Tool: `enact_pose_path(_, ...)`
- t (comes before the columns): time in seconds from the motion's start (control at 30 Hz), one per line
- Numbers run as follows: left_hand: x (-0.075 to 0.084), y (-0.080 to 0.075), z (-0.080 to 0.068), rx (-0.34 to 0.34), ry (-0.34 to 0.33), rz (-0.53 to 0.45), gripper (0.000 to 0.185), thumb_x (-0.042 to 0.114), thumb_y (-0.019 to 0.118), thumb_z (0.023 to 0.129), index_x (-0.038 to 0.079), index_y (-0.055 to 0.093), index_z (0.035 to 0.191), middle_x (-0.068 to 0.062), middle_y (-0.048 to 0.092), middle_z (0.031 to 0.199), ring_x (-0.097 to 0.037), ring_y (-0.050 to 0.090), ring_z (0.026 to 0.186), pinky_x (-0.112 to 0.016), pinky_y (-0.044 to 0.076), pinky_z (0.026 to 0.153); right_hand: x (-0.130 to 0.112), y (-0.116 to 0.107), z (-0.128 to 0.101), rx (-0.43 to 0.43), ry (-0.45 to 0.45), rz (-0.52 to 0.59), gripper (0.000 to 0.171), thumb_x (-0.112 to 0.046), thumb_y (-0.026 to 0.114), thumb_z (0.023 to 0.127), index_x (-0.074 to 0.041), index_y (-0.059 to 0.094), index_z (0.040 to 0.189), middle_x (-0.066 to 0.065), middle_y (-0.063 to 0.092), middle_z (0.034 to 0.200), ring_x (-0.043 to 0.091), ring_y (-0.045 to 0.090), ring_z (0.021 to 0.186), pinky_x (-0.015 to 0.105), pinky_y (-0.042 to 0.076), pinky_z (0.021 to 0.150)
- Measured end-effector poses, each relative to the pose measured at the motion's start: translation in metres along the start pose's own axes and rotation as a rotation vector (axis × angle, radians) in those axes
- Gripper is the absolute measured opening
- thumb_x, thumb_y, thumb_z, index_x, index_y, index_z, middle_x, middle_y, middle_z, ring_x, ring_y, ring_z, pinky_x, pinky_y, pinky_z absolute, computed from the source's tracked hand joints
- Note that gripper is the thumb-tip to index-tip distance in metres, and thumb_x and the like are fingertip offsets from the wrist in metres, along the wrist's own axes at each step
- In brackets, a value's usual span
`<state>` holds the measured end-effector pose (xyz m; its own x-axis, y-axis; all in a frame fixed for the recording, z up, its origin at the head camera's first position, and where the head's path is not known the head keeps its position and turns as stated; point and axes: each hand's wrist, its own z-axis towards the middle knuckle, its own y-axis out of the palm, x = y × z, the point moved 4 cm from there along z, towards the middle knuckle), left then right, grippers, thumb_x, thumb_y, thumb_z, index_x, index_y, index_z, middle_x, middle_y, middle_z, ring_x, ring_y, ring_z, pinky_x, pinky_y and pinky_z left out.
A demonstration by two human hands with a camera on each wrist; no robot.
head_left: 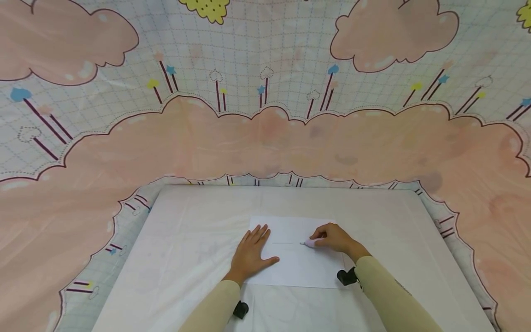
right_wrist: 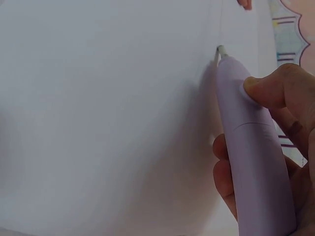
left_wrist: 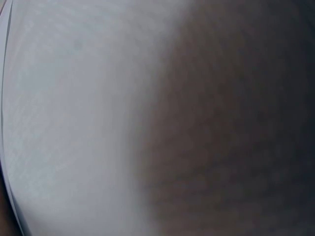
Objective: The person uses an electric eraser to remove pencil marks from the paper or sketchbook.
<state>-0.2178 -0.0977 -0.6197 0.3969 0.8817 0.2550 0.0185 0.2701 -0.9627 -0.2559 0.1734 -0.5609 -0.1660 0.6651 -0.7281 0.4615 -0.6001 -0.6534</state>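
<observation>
A white sheet of paper (head_left: 298,272) lies on the white-covered table, with a thin faint line (head_left: 284,243) across its upper middle. My left hand (head_left: 250,253) rests flat on the paper's left side, fingers spread. With my right hand (head_left: 333,237) I grip a lavender electric eraser (right_wrist: 253,142), its small pale tip touching the paper at the right end of the line. The right wrist view shows my thumb (right_wrist: 270,88) pressing the eraser's upper side and the other fingers curled round beneath. The left wrist view is mostly blurred, so the left hand's details are hidden there.
The white table (head_left: 199,230) stretches out around the paper. Behind and beside it hangs a patterned cloth (head_left: 265,143) with peach clouds and stars. A black wrist device (head_left: 347,276) sits on the right wrist, another (head_left: 240,309) on the left.
</observation>
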Motion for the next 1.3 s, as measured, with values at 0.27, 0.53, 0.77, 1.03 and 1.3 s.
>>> enact_pose_path(0.27,0.002,-0.002,0.000,0.021,0.019,-0.015,0.095,0.079,0.047,0.083,0.014,0.039,0.152,0.000,0.032,0.160,-0.021,0.024,0.150,-0.044,0.021,0.122,-0.005,0.005,0.003,-0.014,-0.027,0.022,0.012,-0.010,0.074,0.086,-0.007,0.076,0.097,0.003,0.073,0.100,0.014,0.058,0.091,0.025,0.049,0.078)
enact_pose_path(0.53,0.002,-0.005,0.000,0.004,0.012,-0.011,0.095,0.079,0.048,0.083,0.014,0.038,0.152,0.001,0.031,0.161,-0.021,0.022,0.150,-0.045,0.020,0.123,-0.010,0.009,0.009,-0.023,-0.029,0.009,0.013,-0.010,0.073,0.086,-0.007,0.076,0.098,0.003,0.073,0.101,0.013,0.058,0.091,0.026,0.049,0.079)
enact_pose_path(0.77,0.002,-0.006,0.001,-0.002,0.011,-0.004,0.095,0.078,0.048,0.083,0.014,0.038,0.152,0.001,0.031,0.160,-0.021,0.022,0.150,-0.044,0.020,0.123,-0.016,0.012,0.012,-0.022,-0.044,0.004,0.013,-0.009,0.073,0.087,-0.006,0.077,0.098,0.004,0.073,0.101,0.013,0.058,0.089,0.024,0.049,0.077)
enact_pose_path(1.03,0.001,-0.004,0.001,-0.034,-0.004,0.006,0.096,0.081,0.043,0.084,0.016,0.034,0.154,0.004,0.026,0.162,-0.017,0.017,0.152,-0.041,0.014,0.124,-0.012,0.009,0.010,-0.012,0.004,0.003,0.013,-0.010,0.074,0.086,-0.007,0.077,0.098,0.002,0.072,0.100,0.014,0.057,0.090,0.030,0.049,0.081)
enact_pose_path(1.3,0.001,-0.005,0.000,-0.028,0.000,0.008,0.096,0.081,0.044,0.084,0.016,0.035,0.154,0.003,0.027,0.162,-0.018,0.018,0.151,-0.042,0.016,0.124,-0.010,0.008,0.009,-0.004,0.007,0.006,0.014,-0.010,0.073,0.086,-0.007,0.077,0.099,0.002,0.072,0.100,0.015,0.056,0.091,0.030,0.049,0.081)
